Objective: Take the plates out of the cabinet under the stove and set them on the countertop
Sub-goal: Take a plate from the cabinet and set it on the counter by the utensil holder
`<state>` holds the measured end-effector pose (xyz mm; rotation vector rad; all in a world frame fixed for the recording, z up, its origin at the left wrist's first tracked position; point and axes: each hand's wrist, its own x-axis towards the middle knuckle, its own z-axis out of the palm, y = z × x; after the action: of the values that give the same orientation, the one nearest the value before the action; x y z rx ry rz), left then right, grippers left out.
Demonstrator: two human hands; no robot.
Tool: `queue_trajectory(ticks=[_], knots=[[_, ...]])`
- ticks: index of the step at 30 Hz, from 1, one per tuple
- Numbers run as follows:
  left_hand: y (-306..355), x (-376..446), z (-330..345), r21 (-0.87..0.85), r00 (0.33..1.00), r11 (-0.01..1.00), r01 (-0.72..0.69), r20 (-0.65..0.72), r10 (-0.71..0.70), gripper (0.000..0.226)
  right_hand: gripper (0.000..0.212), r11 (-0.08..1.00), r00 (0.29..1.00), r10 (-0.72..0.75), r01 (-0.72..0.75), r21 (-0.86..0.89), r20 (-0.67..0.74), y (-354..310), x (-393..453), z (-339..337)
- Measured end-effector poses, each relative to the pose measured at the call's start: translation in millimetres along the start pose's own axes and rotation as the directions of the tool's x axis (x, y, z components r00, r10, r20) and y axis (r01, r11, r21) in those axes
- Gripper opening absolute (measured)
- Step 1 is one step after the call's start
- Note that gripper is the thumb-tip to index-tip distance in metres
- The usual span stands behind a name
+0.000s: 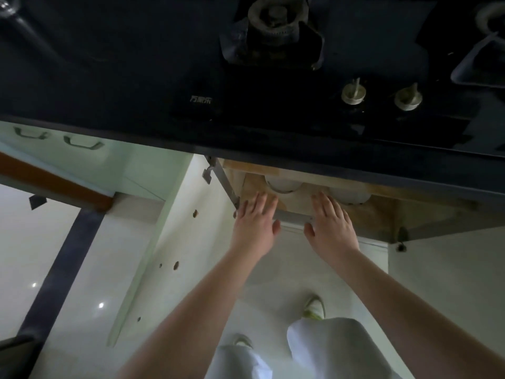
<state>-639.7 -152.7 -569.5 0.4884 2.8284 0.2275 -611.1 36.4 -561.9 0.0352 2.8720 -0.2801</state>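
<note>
Two white plates (282,184) | rims showing in cabinet (379,214) | hands flat, empty

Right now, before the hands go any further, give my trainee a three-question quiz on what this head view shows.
1. True or false: the left hand and the right hand are both open and hold nothing.
2. Multiple choice: where do the white plates sit? A) on the stove top, B) in the open cabinet below the stove, C) on the floor.
3. Fill in: the two round control knobs lie toward the ______ side of the stove's front edge.

Key: 1 true; 2 B; 3 right.
</note>
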Motion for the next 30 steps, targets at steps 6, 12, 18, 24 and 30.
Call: queue_trajectory(ticks=[6, 12, 18, 24, 30], knots=[[-17.6, 59.1, 58.2, 0.074, 0.994, 0.996, -0.054, -0.093, 0.060, 0.067, 0.071, 1.000, 0.996, 0.006, -0.005, 0.008, -0.087, 10.0, 65.6, 49.1], [-31.7, 123.1, 113.2, 0.110, 0.980, 0.994, -0.023, -0.196, 0.044, 0.069, 0.067, 0.999, 0.992, -0.029, 0.024, -0.042, -0.124, 26.6, 123.0, 99.9], [-58.5, 144.2, 157.1, 0.172, 0.876, 0.984, -0.043, -0.467, 0.119, 0.068, 0.063, 0.985, 0.936, -0.138, 0.095, -0.146, -0.323, 36.0, 143.5, 137.7], [-69.6, 160.9, 161.9, 0.155, 0.806, 0.984, -0.092, -0.568, 0.165, 0.054, 0.057, 0.967, 0.849, -0.204, 0.099, -0.234, -0.487, 44.5, 154.4, 157.1], [-82.8, 167.7, 156.6, 0.168, 0.732, 0.963, -0.208, -0.626, 0.268, 0.043, 0.056, 0.962, 0.781, -0.221, 0.078, -0.261, -0.584, 49.4, 161.7, 167.0]])
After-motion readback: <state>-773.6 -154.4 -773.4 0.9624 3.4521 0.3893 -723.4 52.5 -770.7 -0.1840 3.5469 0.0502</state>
